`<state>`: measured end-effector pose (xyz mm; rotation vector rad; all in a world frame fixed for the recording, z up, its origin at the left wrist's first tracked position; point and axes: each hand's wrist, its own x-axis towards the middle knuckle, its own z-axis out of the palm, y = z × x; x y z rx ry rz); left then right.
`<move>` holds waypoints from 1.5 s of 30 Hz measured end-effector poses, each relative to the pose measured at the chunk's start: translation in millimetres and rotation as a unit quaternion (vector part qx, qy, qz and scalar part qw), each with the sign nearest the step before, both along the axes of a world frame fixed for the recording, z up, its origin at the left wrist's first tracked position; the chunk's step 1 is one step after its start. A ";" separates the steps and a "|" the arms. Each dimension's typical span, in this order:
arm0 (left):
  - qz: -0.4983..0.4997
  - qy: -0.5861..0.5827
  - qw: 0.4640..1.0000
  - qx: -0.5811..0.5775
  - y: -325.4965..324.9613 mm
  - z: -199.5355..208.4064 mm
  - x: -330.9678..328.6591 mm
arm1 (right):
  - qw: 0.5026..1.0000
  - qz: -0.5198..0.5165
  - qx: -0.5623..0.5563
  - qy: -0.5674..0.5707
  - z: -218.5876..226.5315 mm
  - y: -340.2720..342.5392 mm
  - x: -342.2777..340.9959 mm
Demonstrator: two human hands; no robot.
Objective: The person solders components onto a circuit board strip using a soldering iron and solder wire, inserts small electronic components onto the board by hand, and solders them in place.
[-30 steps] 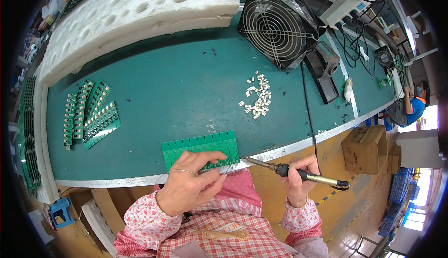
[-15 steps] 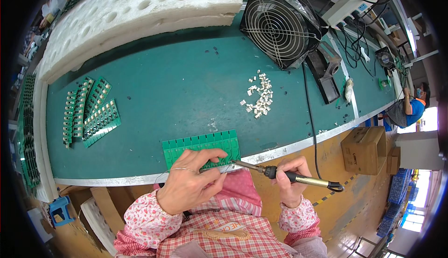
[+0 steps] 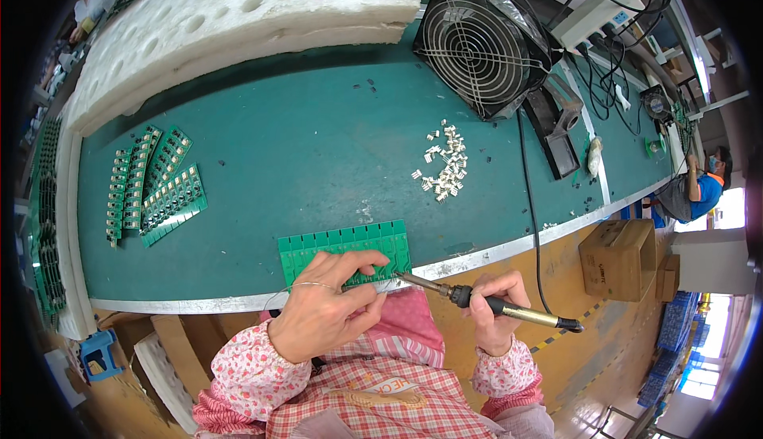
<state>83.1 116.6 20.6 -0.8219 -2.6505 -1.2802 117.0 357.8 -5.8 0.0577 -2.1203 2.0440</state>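
Your left hand (image 3: pixel 322 316) is curled, fingertips pressing the near edge of the green circuit board panel (image 3: pixel 343 247), thin solder wire (image 3: pixel 278 296) pinched between the fingers. The panel lies flat at the front edge of the green tabletop (image 3: pixel 302 161). Your right hand (image 3: pixel 497 312) is closed around the soldering iron (image 3: pixel 485 302) handle, tip pointing left, at the panel's lower right corner; contact can't be confirmed. More board strips (image 3: pixel 151 185) lie to the far left, white connectors (image 3: pixel 443 162) are piled to the right, well apart from the panel.
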 end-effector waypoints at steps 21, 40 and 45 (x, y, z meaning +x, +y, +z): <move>-0.005 -0.041 0.999 0.028 -9.7 0.9 3.4 | 1.000 -0.012 -0.001 -0.007 -0.8 -9.7 6.6; 0.015 -0.007 1.000 0.020 -4.6 -0.8 4.8 | 0.996 0.028 0.056 0.069 0.4 -12.6 -0.9; 0.016 0.022 0.999 -0.039 -14.7 7.9 8.8 | 0.994 0.031 0.072 0.079 -0.7 -10.6 -0.9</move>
